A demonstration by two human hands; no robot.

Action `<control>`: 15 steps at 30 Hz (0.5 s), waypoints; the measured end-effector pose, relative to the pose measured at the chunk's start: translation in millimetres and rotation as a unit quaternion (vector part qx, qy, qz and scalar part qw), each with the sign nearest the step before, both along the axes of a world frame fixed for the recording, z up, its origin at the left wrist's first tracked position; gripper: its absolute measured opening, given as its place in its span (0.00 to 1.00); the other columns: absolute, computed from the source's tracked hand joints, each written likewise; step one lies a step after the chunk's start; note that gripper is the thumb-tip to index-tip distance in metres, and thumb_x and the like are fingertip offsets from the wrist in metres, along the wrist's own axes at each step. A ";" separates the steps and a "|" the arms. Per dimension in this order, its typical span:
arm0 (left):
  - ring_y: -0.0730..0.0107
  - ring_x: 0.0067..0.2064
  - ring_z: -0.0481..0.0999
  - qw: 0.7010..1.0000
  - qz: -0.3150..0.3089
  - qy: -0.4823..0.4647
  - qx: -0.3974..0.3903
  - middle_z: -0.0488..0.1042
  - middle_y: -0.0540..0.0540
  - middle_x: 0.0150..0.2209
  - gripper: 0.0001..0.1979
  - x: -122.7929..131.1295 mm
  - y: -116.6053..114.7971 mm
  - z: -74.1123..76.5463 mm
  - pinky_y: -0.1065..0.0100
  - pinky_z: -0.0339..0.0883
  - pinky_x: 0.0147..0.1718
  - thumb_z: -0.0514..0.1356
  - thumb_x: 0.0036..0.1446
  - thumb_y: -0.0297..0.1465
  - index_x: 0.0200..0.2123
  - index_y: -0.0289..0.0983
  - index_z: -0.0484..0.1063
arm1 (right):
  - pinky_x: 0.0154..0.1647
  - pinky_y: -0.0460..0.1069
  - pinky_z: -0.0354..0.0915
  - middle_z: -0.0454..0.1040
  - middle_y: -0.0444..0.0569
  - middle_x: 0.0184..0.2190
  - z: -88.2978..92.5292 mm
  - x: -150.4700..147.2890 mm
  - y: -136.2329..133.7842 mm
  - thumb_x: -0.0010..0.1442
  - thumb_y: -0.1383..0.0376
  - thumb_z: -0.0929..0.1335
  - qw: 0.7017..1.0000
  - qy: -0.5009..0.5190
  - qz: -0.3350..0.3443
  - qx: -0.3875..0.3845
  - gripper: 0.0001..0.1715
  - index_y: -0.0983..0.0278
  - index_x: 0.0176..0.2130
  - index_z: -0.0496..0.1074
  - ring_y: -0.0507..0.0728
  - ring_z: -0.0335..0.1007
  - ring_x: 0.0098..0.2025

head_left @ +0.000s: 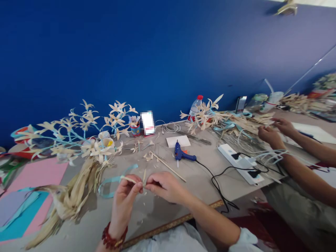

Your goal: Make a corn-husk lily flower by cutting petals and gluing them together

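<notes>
Deep blue wall [157,63] behind everything, fading to greyish purple on the right, with a grey bench [207,152] running along it.

Down at the near edge, the left grip [125,197] has a slim pale strip [128,179] pinched between thumb and fingers, lying across the fingers. A small pointed petal [144,175] sticks up where the two sets of fingertips almost meet. The right grip [165,188] is bunched in a pinch right by the petal's foot, but I honestly can't tell if it has hold of it, or if petal and strip are joined.

My guess on handling: next to no weight, dry and papery like husk, a bit stiff lengthwise but easy to split or crease. Not slippery, I'd say. I'd take it low down, at the thick end, fingertips only, and leave the thin tip alone.

Bench-wise it's busy: a blue glue gun [183,153] on its stand, a thin stick [169,166] plus scraps near the hands, a husk bundle [70,196] and pale flowers [84,134] to the left, a white power strip [240,164] to the right. Past that, another person's hands [271,136] are at a pile of pale strips.
</notes>
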State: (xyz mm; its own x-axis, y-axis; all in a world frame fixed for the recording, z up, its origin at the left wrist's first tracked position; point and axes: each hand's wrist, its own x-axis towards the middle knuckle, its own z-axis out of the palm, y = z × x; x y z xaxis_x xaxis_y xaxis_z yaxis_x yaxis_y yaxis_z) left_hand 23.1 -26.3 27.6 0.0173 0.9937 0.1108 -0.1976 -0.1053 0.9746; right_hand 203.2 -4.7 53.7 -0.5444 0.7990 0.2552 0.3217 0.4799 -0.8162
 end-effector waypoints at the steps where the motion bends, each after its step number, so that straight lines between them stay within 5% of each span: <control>1: 0.76 0.29 0.67 1.000 0.005 0.007 0.011 0.68 0.53 0.30 0.05 -1.0 -0.1 -0.2 0.73 0.63 0.31 0.61 0.57 0.30 0.31 0.39 0.67 | 0.26 0.43 0.54 0.69 0.41 0.23 -0.8 -0.5 0.0 0.66 0.59 0.64 1.000 -0.003 0.005 -0.006 0.12 0.63 0.35 0.72 0.50 0.62 0.25; 9: 0.72 0.28 0.65 0.987 0.007 0.136 0.089 0.64 0.51 0.24 0.14 -9.2 -1.9 -0.9 0.70 0.59 0.30 0.56 0.62 0.32 0.23 0.37 0.64 | 0.24 0.42 0.53 0.66 0.39 0.20 -3.5 -6.2 1.7 0.62 0.65 0.67 0.999 -0.028 0.035 -0.013 0.07 0.64 0.38 0.75 0.48 0.59 0.22; 15: 0.71 0.30 0.66 0.987 0.034 0.109 0.111 0.65 0.50 0.24 0.17 -17.3 1.8 -4.2 0.69 0.58 0.30 0.53 0.64 0.30 0.21 0.36 0.65 | 0.25 0.42 0.54 0.68 0.40 0.22 1.9 -5.8 3.6 0.63 0.63 0.66 0.999 -0.047 0.013 0.022 0.08 0.64 0.36 0.74 0.48 0.61 0.23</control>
State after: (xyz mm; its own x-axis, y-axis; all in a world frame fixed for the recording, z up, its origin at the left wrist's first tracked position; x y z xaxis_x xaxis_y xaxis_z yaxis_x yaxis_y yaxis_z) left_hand 5.8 -24.5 23.3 -0.0013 0.9452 0.3263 0.0294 -0.3262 0.9449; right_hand 197.4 -1.1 55.6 -0.5882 0.7735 0.2362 0.3836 0.5239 -0.7605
